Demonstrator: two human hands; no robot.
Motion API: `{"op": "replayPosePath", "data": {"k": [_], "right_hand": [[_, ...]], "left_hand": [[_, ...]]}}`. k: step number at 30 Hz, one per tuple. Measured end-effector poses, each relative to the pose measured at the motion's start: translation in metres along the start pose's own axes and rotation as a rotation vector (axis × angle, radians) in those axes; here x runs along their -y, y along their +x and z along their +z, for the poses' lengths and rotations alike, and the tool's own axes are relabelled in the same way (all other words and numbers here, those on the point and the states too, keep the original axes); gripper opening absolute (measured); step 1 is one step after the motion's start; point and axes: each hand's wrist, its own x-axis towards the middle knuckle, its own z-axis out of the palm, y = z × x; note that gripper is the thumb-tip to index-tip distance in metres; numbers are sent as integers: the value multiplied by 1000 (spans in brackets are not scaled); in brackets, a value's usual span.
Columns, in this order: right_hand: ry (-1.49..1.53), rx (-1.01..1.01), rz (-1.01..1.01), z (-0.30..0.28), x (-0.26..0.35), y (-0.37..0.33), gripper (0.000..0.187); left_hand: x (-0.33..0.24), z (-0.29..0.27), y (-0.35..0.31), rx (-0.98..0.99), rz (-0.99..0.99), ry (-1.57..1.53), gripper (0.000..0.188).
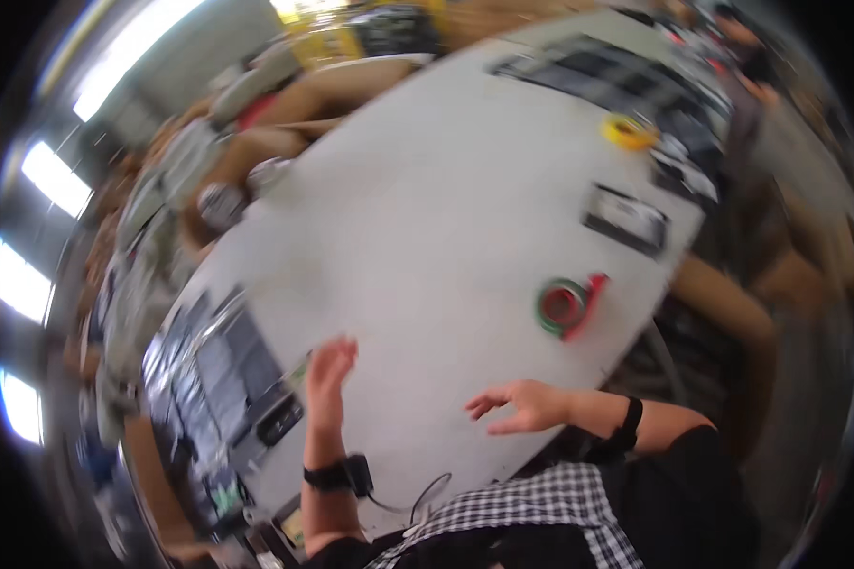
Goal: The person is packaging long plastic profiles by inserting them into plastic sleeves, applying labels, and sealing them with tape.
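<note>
Over the near part of the white table (380,218) both hands are raised and hold nothing. My left hand (329,375) is upright with its fingers stretched, close to dark plastic-wrapped packages (232,365) on its left. My right hand (522,406) reaches in from the right, thumb and fingers apart. The nearest thing to it is a tape dispenser (569,308) with a red handle and a green-edged roll, lying apart from the hand. Each wrist wears a black strap. The picture is somewhat blurred by motion.
A black tray-like item with a white label (628,220) and a yellow tape roll (628,133) lie toward the right edge. Dark flat packages (607,76) lie at the far end. Cardboard boxes and bags (247,161) crowd the left side. Another person (745,62) stands far right.
</note>
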Motion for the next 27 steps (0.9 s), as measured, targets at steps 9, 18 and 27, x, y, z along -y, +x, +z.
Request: {"op": "replayPosePath", "data": {"k": [9,18,27], "right_hand": [[753,-822,985,4,-199,-289,30],[775,-1182,948,-77,-339,-405,27],[1059,-1892,792,-213,-602,-458,29]], "left_hand": [[76,181,-58,586,140,923,53],[134,325,-64,287,356,1379,66],[187,335,-61,373,360,1476,59]]}}
